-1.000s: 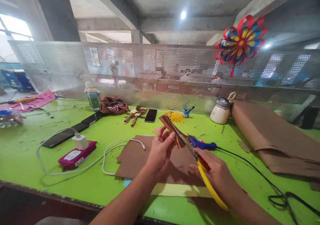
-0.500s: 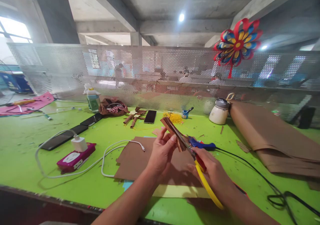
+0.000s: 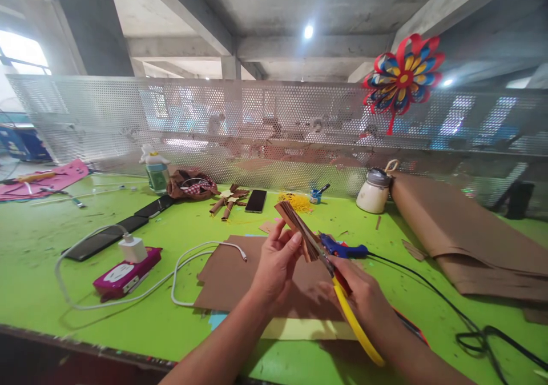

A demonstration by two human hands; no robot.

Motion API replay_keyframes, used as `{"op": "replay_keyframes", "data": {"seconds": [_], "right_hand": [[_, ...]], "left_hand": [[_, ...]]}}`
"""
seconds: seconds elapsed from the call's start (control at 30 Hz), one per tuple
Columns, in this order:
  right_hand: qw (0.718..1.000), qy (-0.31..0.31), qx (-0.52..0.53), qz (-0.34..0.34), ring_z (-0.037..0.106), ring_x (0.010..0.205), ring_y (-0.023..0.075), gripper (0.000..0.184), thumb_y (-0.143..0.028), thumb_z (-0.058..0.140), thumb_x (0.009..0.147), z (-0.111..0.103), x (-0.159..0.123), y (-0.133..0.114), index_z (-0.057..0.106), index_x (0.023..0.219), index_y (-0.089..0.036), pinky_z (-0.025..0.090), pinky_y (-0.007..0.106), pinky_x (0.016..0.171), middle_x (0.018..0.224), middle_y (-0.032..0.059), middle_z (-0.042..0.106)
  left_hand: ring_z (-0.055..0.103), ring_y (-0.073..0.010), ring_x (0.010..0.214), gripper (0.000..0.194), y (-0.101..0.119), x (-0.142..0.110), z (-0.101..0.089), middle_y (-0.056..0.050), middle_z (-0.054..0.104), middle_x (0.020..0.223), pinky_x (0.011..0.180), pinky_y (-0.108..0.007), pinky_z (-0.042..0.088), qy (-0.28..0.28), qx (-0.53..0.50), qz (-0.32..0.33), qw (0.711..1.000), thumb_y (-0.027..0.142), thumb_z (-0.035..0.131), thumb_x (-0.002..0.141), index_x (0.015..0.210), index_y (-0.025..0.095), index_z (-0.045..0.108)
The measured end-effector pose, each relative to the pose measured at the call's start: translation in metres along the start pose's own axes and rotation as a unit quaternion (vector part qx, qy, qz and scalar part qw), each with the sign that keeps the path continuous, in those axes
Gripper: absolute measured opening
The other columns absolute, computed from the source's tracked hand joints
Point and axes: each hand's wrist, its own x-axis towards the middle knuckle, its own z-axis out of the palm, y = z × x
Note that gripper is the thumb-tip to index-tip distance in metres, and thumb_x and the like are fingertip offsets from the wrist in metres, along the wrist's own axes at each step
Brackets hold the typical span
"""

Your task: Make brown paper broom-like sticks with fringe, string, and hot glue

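Note:
My left hand (image 3: 276,265) pinches a folded strip of brown paper (image 3: 296,225) and holds it up above the green table (image 3: 180,225). My right hand (image 3: 362,299) grips scissors (image 3: 342,299) with red and yellow handles. Their blades meet the lower end of the folded paper. A flat brown sheet (image 3: 233,273) lies on the table under both hands, on top of a yellow sheet (image 3: 299,329).
A blue glue gun (image 3: 342,249) with a black cord (image 3: 462,316) lies behind my right hand. Brown paper rolls (image 3: 462,231) and a white pot (image 3: 374,191) sit to the right. Left are a pink power strip (image 3: 124,273) with white charger and cable, and phones (image 3: 105,237).
The view has drifted slightly; both hands stay together, with the scissors still at the folded paper. Nothing was let go or picked up.

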Motion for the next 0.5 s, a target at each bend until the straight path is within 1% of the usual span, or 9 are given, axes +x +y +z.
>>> {"op": "replay_keyframes", "data": {"seconds": [0.13, 0.23, 0.4, 0.5], "right_hand": [[1.000, -0.014, 0.004, 0.013, 0.062, 0.091, 0.0224, 0.031, -0.034, 0.055, 0.088, 0.0003, -0.0009, -0.0004, 0.054, 0.114, -0.018, 0.050, 0.034, 0.080, 0.102, 0.0090, 0.066], [0.999, -0.024, 0.001, 0.026, 0.061, 0.091, 0.0228, 0.034, -0.036, 0.055, 0.087, 0.0016, -0.0001, 0.0018, 0.053, 0.116, -0.018, 0.049, 0.036, 0.081, 0.102, 0.0092, 0.064], [0.999, -0.028, 0.000, 0.029, 0.061, 0.087, 0.0229, 0.035, -0.033, 0.055, 0.086, 0.0036, 0.0046, 0.0049, 0.053, 0.117, -0.017, 0.050, 0.036, 0.077, 0.098, 0.0091, 0.064], [0.999, -0.018, 0.018, 0.019, 0.061, 0.084, 0.0221, 0.033, -0.030, 0.054, 0.086, 0.0023, 0.0082, 0.0010, 0.054, 0.116, -0.017, 0.050, 0.035, 0.075, 0.098, 0.0093, 0.064]], "left_hand": [[0.061, -0.0100, 0.078, 0.048, 0.0009, 0.0004, -0.0012, -0.001, 0.065, 0.095, 0.074, -0.024, 0.049, 0.006, -0.002, -0.002, 1.000, 0.016, 0.077, 0.069, 0.113, 0.022, 0.058], [0.061, -0.0102, 0.078, 0.050, 0.0035, -0.0003, -0.0004, -0.001, 0.065, 0.093, 0.072, -0.023, 0.048, 0.010, 0.005, -0.002, 1.000, 0.016, 0.077, 0.070, 0.115, 0.023, 0.057], [0.062, -0.0109, 0.078, 0.049, 0.0060, -0.0032, 0.0030, -0.002, 0.065, 0.093, 0.073, -0.023, 0.049, 0.004, 0.009, -0.010, 1.000, 0.017, 0.077, 0.069, 0.114, 0.022, 0.057], [0.062, -0.0108, 0.077, 0.050, 0.0042, -0.0045, 0.0033, 0.000, 0.064, 0.088, 0.071, -0.023, 0.049, 0.001, 0.007, -0.014, 1.000, 0.017, 0.078, 0.069, 0.114, 0.023, 0.058]]}}
